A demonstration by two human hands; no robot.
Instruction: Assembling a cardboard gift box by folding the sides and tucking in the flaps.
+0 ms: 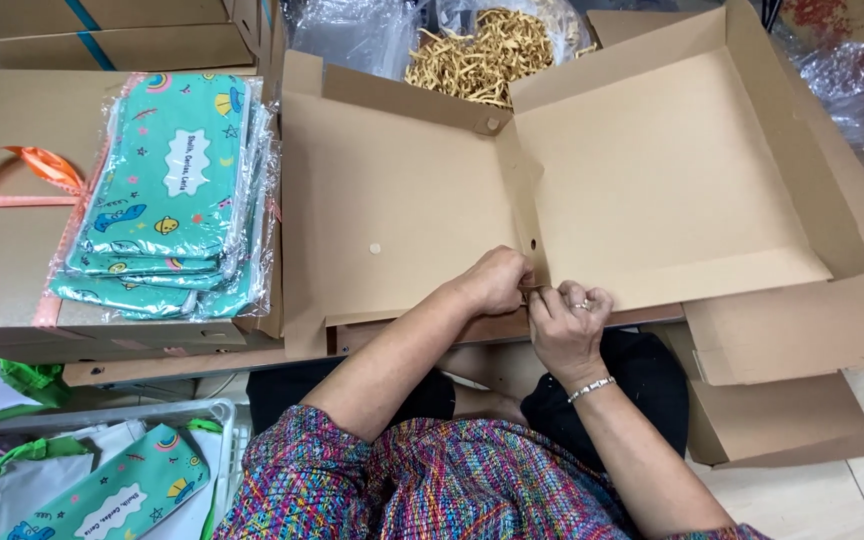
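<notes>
— What were the hands doing at that moment?

— Both were together at the near edge of the open cardboard box (642, 170), right at the fold between its two flat panels. The left hand (495, 281) was curled, its fingertips pinched on something small at the fold. The right hand (568, 322) met it there, fingers closed on the same small piece. It was too small to tell what it was, maybe a strip or a tie.

— And where did the box lie?

— Spread flat across the worktop in front of the person, both panels facing up, with low raised flaps along the far and right sides. A small hole showed in the fold just above the hands.

— Anything on the right hand?

— A ring on one finger and a silver bracelet (592, 388) on the wrist.

— What lay around?

— To the left, a stack of green printed pouches (167, 195) in clear plastic wrap sat on another cardboard box (2, 250), which also carried an orange ribbon (37, 165). Beyond the open box, a clear bag of tan paper shreds (477, 50) stood touching its far flap. At the lower left, a white basket (214, 412) held one more green pouch (122, 495). More flat cardboard (792, 415) lay under the box's right side, reaching down to the floor.
</notes>
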